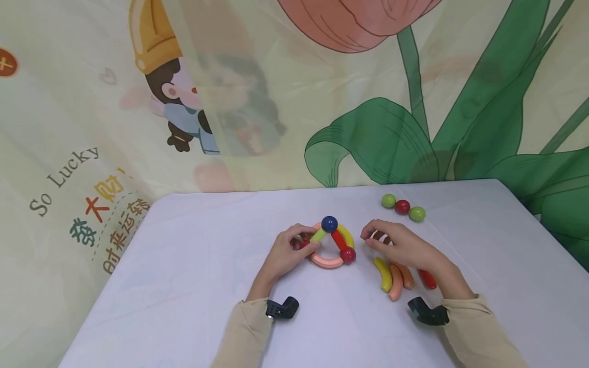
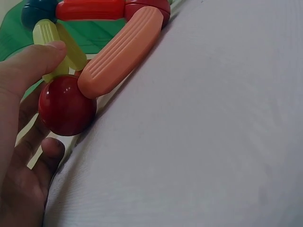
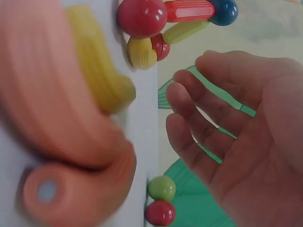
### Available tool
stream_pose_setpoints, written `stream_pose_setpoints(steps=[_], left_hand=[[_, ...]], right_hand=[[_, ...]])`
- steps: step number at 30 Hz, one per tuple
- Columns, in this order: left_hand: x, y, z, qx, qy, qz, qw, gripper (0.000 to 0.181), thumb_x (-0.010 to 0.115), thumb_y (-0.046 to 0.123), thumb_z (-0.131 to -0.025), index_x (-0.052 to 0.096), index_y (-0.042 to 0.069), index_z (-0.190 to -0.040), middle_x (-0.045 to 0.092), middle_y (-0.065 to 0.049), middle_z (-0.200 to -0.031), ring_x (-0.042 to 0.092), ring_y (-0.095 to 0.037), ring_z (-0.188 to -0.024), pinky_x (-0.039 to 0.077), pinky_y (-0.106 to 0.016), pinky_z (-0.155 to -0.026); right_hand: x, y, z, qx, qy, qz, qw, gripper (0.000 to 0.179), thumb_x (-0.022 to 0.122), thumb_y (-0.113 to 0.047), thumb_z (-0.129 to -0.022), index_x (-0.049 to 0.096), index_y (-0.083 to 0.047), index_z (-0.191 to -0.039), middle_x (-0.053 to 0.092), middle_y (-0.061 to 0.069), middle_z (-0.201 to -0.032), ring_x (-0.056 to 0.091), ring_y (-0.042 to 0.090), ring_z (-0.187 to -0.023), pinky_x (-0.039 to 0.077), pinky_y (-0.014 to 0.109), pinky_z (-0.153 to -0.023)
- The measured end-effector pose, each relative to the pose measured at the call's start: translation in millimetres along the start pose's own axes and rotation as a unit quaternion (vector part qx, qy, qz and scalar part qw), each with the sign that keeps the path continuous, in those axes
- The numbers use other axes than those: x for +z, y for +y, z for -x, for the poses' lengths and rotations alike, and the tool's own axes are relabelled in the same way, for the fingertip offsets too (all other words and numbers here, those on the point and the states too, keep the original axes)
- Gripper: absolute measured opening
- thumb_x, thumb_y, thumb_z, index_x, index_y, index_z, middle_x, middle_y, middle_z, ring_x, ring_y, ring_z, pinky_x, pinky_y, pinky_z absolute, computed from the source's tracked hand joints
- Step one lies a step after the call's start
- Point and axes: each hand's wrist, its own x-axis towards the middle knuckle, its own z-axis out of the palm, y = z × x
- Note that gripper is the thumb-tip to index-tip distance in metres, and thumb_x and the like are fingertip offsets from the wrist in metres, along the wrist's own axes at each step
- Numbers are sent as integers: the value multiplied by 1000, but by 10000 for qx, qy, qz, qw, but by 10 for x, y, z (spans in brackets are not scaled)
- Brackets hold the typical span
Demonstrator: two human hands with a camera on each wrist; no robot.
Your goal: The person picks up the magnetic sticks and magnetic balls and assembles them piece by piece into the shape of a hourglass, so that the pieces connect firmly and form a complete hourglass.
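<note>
A magnetic ball-and-stick frame stands on the table. Its base is a ring of curved sticks, salmon [image 1: 327, 262] in front and yellow [image 1: 347, 236] at the right, joined by red balls [image 1: 347, 255]. From the ring a light green stick [image 1: 318, 235] and a red stick [image 1: 338, 240] slant up to a blue ball [image 1: 329, 224]. My left hand [image 1: 286, 255] pinches the light green stick, its thumb across it in the left wrist view, beside a red ball [image 2: 67, 105]. To the right of the frame, my right hand [image 1: 407, 246] hovers with loosely bent fingers, holding nothing.
Below the right hand lie a yellow curved stick [image 1: 383, 275], orange curved sticks [image 1: 395, 283] and a red stick [image 1: 428, 279]. Farther back sit a green ball [image 1: 388, 200], a red ball [image 1: 402, 207] and another green ball [image 1: 417, 214]. A printed curtain hangs behind the table.
</note>
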Motion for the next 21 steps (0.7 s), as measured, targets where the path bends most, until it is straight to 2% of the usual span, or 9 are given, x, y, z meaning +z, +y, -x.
stream_pose_setpoints(steps=[5,10,21], left_hand=[[8,-4,-1,-56,-7,7,10000,29,75,26,-80,67,27,-108,59,7,-86,52,-13,-76,43,-21,-67],[12,-4,-1,-77,-21,65,9999,29,75,27,-80,67,29,-108,60,6,-87,52,-14,-77,43,-20,-67],[-8,8,5,-158,-55,76,9998,31,75,29,-80,66,30,-110,60,6,-91,52,-14,-80,43,-21,-68]], right_hand=[[-31,51,115,117,-85,134,9998,19,63,-17,-90,60,-13,-108,65,2,-101,58,15,-90,51,24,-73],[-64,104,217,311,-82,377,9988,19,63,-18,-89,59,-14,-108,64,0,-99,57,15,-88,51,23,-70],[-209,193,413,315,152,641,9973,20,64,-13,-88,60,-11,-107,63,0,-96,56,15,-86,50,22,-65]])
